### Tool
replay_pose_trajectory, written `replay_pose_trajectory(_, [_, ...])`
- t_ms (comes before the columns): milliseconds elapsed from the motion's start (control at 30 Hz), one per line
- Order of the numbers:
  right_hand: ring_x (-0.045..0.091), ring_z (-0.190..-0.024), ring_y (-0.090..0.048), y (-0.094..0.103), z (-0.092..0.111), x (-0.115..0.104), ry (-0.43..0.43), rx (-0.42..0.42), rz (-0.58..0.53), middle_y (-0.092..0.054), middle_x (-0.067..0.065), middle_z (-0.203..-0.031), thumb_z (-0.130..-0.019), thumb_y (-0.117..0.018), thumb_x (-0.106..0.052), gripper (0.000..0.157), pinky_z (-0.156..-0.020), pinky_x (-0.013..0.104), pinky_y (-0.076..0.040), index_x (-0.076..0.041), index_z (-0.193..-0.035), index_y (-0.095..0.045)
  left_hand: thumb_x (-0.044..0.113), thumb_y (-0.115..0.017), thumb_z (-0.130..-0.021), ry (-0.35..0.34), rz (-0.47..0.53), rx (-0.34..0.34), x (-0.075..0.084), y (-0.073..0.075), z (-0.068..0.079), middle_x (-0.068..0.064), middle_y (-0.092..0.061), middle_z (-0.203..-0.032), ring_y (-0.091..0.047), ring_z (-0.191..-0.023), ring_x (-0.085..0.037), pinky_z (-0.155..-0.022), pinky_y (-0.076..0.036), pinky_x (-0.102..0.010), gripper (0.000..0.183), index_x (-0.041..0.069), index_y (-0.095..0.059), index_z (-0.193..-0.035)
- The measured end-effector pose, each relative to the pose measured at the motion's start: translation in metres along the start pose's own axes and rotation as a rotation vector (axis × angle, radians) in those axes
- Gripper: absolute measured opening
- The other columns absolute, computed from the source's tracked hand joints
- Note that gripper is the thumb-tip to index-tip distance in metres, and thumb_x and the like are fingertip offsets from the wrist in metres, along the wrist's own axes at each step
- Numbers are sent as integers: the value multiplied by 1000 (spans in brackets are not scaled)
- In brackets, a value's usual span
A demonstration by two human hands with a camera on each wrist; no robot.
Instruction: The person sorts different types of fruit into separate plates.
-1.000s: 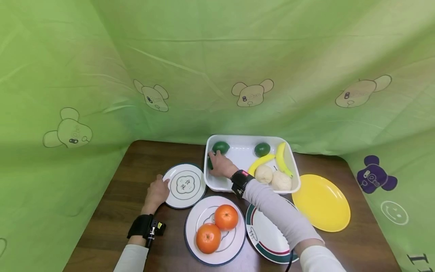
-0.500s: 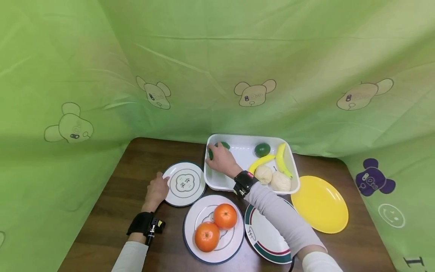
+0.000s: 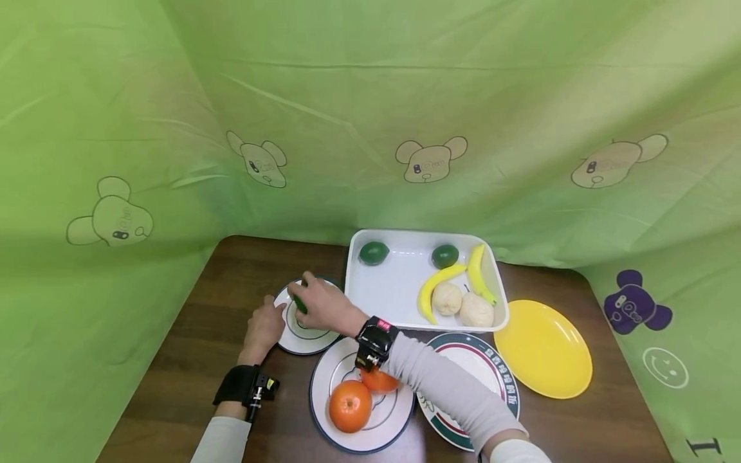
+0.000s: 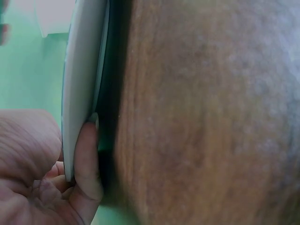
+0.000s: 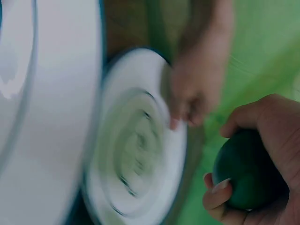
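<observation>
In the head view, my right hand (image 3: 327,307) grips a dark green oval fruit (image 3: 300,305) above a small white plate (image 3: 298,339) with a blue rim. The right wrist view shows the fruit (image 5: 248,171) held between curled fingers and palm, apart from the plate (image 5: 136,70). At that plate's left edge, my left hand (image 3: 265,331) pinches the rim. The left wrist view has one finger (image 4: 86,159) under the plate (image 4: 84,70). Right of the small plate, a white tray (image 3: 376,296) contains two more green fruits (image 3: 374,253), two bananas (image 3: 431,292) and two pale round items (image 3: 448,299).
A larger white plate (image 3: 324,418) in front carries two oranges (image 3: 350,406), one partly hidden by my right wrist. Beside it lies a plate with a green and red rim (image 3: 475,354), partly under my sleeve. A yellow plate (image 3: 544,347) sits at right. Green cloth (image 3: 370,96) hangs behind the table.
My right hand has lifted a green fruit from the tray's left side and carried it left over the small plate. The left hand stays at the plate's rim.
</observation>
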State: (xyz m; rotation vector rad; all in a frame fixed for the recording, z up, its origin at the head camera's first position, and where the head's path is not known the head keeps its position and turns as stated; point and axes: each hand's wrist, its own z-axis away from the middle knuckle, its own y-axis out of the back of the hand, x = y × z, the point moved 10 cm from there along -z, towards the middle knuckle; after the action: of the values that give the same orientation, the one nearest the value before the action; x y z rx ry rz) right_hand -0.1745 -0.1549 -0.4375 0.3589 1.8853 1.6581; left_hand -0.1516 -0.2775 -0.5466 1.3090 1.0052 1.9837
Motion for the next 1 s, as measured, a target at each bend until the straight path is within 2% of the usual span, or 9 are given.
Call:
replay_pose_trajectory(233, [18,-97,-64,-52,3,-5,-21,-183,148,-58,7,-125,-95,-68,-37,44,-73,30,-56,-25,-136,-57,24,-44,-109,12,-11,2,-1,0,1,-40,-61,-105,-63,-97,-58,-76,-51,-63,38,-10,-40,-126])
replay_pose_trajectory(367, [19,-102,-62,-66,6,-7,-10,-249,181,-57,7,-127,-97,-66,-38,44,-74,30,-56,-26,-138,-55,25,-43,-109,35,-2,-7,-2,1,3,-41,-61,-109,-63,-100,-58,-78,-51,-63,39,-9,-39,-128])
replay_pose_trajectory(500, [19,-106,-59,-66,9,-6,1,-259,210,-57,4,-124,-96,-67,-43,46,-75,30,-56,-30,-138,-53,27,-40,-110,44,3,-23,-3,0,2,-41,-60,-111,-63,-101,-57,-76,-52,-61,42,-9,-38,-132])
replay_pose_trajectory(600, [20,-113,-60,-51,11,-2,8,-235,215,-56,4,-131,-95,-66,-51,55,-78,32,-58,-31,-143,-51,26,-41,-109,29,7,-20,-3,-1,1,-41,-60,-110,-63,-100,-57,-75,-52,-61,42,-9,-38,-132])
replay_pose_trajectory(667, [21,-117,-61,-30,10,3,14,-190,201,-56,5,-136,-94,-65,-56,60,-80,34,-59,-29,-147,-50,25,-42,-109,21,11,-18,-3,-1,2,-41,-60,-110,-63,-100,-58,-75,-52,-61,42,-10,-39,-131])
replay_pose_trajectory(733, [22,-117,-63,-2,7,14,14,-122,163,-57,6,-138,-97,-62,-56,59,-79,34,-59,-26,-146,-52,25,-43,-109,20,12,-14,-3,-1,2,-41,-60,-112,-62,-102,-58,-78,-51,-62,42,-10,-39,-132])
replay_pose_trajectory(867, [21,-107,-67,53,3,56,-45,43,73,-62,8,-134,-99,-63,-44,45,-74,31,-59,-18,-136,-61,25,-41,-109,36,25,-25,-5,-1,2,-41,-59,-117,-63,-104,-56,-80,-52,-61,45,-10,-36,-137])
replay_pose_trajectory(933, [23,-105,-67,70,4,84,-100,100,46,-65,9,-129,-98,-65,-37,40,-79,34,-58,-14,-131,-63,25,-41,-110,37,29,-26,-4,-1,3,-41,-59,-117,-63,-104,-56,-80,-52,-60,46,-10,-35,-138])
replay_pose_trajectory(1000, [26,-108,-65,77,7,113,-170,129,47,-66,10,-128,-96,-67,-32,38,-87,40,-57,-12,-128,-64,25,-41,-110,33,32,-24,-4,-1,3,-42,-59,-118,-63,-105,-56,-81,-52,-61,47,-10,-35,-139])
